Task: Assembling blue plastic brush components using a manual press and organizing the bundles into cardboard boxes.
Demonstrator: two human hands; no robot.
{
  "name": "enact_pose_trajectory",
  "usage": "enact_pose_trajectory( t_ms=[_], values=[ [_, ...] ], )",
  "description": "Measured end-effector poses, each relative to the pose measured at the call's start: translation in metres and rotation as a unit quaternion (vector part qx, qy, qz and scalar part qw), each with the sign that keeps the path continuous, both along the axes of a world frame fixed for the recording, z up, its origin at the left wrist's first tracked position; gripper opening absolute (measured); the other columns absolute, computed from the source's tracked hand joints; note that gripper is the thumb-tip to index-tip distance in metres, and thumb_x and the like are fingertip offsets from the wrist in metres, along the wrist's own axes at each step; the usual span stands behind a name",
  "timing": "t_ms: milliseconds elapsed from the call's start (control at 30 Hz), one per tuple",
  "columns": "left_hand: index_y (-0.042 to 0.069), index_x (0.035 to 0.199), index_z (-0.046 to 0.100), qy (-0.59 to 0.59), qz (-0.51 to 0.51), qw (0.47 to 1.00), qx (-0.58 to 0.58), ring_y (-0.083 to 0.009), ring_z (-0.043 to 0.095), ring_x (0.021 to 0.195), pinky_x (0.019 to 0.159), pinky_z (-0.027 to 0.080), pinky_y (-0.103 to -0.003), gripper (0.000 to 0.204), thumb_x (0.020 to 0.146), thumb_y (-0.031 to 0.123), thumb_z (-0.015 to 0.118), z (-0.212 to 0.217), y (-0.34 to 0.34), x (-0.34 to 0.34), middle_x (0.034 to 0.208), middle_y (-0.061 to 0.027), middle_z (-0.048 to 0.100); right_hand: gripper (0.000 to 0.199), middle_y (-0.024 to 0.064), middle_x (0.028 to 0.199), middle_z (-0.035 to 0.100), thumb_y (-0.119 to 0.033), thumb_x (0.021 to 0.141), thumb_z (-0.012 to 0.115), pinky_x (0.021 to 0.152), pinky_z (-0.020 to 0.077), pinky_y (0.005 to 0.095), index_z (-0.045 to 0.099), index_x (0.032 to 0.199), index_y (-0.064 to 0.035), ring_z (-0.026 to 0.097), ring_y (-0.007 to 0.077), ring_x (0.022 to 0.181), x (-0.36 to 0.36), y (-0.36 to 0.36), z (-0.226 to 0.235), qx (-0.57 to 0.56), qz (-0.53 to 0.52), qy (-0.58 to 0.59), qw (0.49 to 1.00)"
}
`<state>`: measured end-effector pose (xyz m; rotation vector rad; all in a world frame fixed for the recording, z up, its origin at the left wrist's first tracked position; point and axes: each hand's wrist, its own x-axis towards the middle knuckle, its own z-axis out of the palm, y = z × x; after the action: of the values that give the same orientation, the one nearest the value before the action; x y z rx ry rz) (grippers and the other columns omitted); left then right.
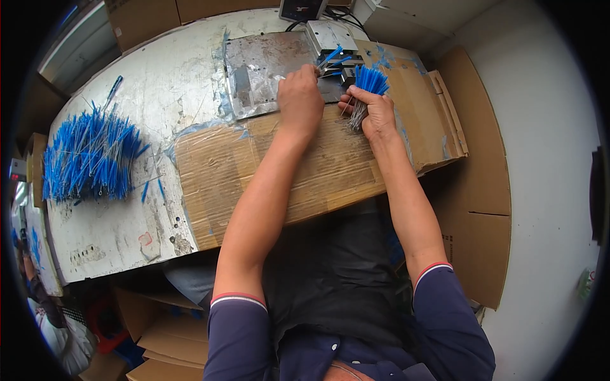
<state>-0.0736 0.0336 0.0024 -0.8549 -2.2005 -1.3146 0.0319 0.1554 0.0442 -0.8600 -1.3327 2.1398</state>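
My right hand (376,114) is closed round a bundle of thin blue wire brushes (370,80), blue ends up and bare wire stems hanging below the fingers. To its left, my left hand (300,98) is pinched at the front of a small metal machine (325,39). Wire stems with blue ends stick out by its fingertips, against the machine; how many it grips is hidden. Beneath the left hand is a worn metal plate (257,70). A large pile of similar blue wire brushes (92,155) lies on the table's left side.
Brown cardboard (273,171) covers the front of the white table (127,235). A pen (114,89) lies beyond the pile. At the back stands a dark device (303,9) with cables. Tall cardboard (483,152) leans along the right wall. Another person (60,333) is at the lower left.
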Motion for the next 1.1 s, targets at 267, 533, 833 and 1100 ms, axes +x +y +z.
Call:
enact_pose_trajectory(
  t_ms=[267, 533, 833, 1100],
  values=[
    [0.008, 0.098, 0.065, 0.004, 0.0, 1.0, -0.005, -0.032, 0.065, 0.082, 0.076, 0.045, -0.046, 0.005, 0.095, 0.01, 0.061, 0.001, 0.0, 0.001, 0.082, -0.0113, 0.069, 0.017, 0.012, 0.08, 0.071, -0.004, 0.085, 0.08, 0.057, 0.0614, 0.0329, 0.069, 0.094, 0.0038, 0.07, 0.0208, 0.065, 0.009, 0.003, -0.002, 0.054, 0.012, -0.021, 0.998],
    [0.006, 0.098, 0.065, 0.056, 0.001, 0.997, -0.061, -0.0325, 0.064, 0.081, 0.077, 0.047, -0.045, 0.009, 0.091, 0.008, 0.06, 0.0, -0.001, 0.003, 0.085, -0.0129, 0.069, 0.012, 0.0108, 0.077, 0.071, -0.002, 0.084, 0.079, 0.051, 0.0564, 0.029, 0.07, 0.088, 0.0038, 0.068, 0.0181, 0.061, 0.014, 0.002, -0.003, 0.064, 0.005, -0.027, 0.998],
    [0.006, 0.1, 0.065, 0.007, 0.043, 0.997, -0.067, -0.0327, 0.067, 0.085, 0.077, 0.05, -0.045, 0.011, 0.09, 0.005, 0.06, 0.002, -0.001, 0.002, 0.089, -0.0133, 0.07, 0.011, 0.0076, 0.07, 0.068, -0.003, 0.081, 0.08, 0.046, 0.0536, 0.0273, 0.069, 0.082, 0.0003, 0.066, 0.0152, 0.057, 0.008, -0.008, 0.003, 0.113, -0.006, -0.042, 0.993],
    [0.006, 0.102, 0.063, -0.029, 0.064, 0.996, 0.051, -0.0349, 0.069, 0.083, 0.073, 0.052, -0.047, 0.009, 0.097, 0.012, 0.059, 0.004, -0.002, -0.001, 0.086, -0.014, 0.071, 0.01, 0.0096, 0.068, 0.066, 0.002, 0.078, 0.076, 0.041, 0.053, 0.0294, 0.067, 0.079, 0.0014, 0.063, 0.0164, 0.051, -0.002, -0.007, 0.004, 0.131, -0.013, -0.079, 0.988]
  ],
)
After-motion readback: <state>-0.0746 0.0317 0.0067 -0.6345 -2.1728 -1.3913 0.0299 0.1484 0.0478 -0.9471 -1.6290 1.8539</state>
